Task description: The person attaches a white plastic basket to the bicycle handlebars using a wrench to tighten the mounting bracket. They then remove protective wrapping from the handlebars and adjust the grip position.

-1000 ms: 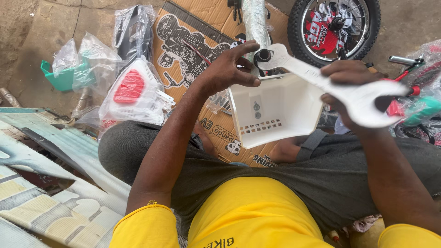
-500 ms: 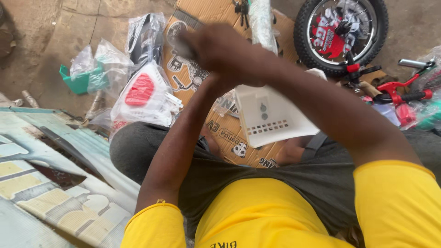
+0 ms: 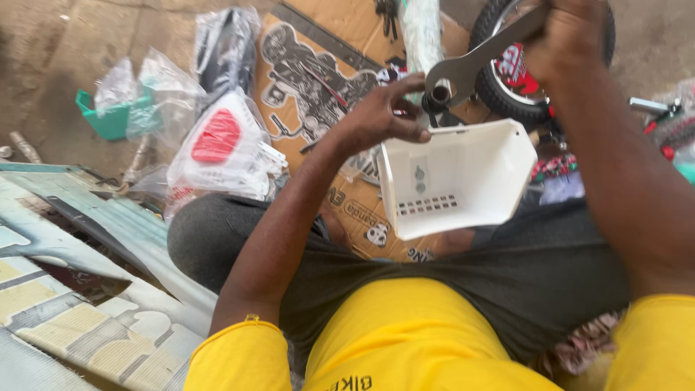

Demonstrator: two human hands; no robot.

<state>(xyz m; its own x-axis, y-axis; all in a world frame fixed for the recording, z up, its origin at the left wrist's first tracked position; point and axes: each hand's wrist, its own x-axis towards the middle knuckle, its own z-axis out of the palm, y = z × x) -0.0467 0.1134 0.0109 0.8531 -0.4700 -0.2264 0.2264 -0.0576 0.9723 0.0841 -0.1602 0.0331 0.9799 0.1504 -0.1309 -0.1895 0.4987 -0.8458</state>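
A white plastic basket (image 3: 463, 181) sits in front of my lap, its open side facing me. My left hand (image 3: 380, 116) pinches a small dark fitting (image 3: 438, 98) at the basket's top edge. My right hand (image 3: 572, 36) is closed around the handle of a flat grey metal spanner (image 3: 470, 65), whose open jaw sits on that fitting. Just behind the fitting stands a wrapped pale green tube (image 3: 421, 32).
A printed cardboard sheet (image 3: 311, 80) lies under the parts. A small red-spoked wheel (image 3: 510, 80) stands at the back right. Plastic bags with a red-and-white part (image 3: 221, 141), a green part (image 3: 108, 119) and dark parts (image 3: 224, 43) lie to the left. Corrugated metal sheets (image 3: 87, 289) lie at lower left.
My right hand swung the spanner from the right side up and over, so its jaw now sits on the fitting at the basket's top. My left hand stayed at the fitting.
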